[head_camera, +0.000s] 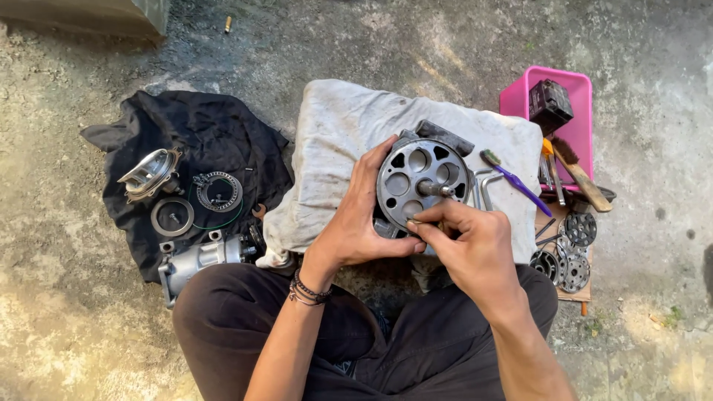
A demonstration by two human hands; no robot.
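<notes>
A round grey metal compressor part [422,182] with several round holes and a centre shaft rests on a whitish cloth pad [342,134]. My left hand [359,223] grips its left side and holds it steady. My right hand [464,241] sits at its lower edge, with the fingertips pinched against the rim just below the shaft. Whether something small is between those fingers cannot be seen.
A black cloth [200,141] at the left carries a metal housing [151,172], rings [217,191] and a compressor body [200,260]. At the right stand a pink tray [572,104] with a black box, a brush [579,174], a purple toothbrush [512,178] and slotted discs [572,267].
</notes>
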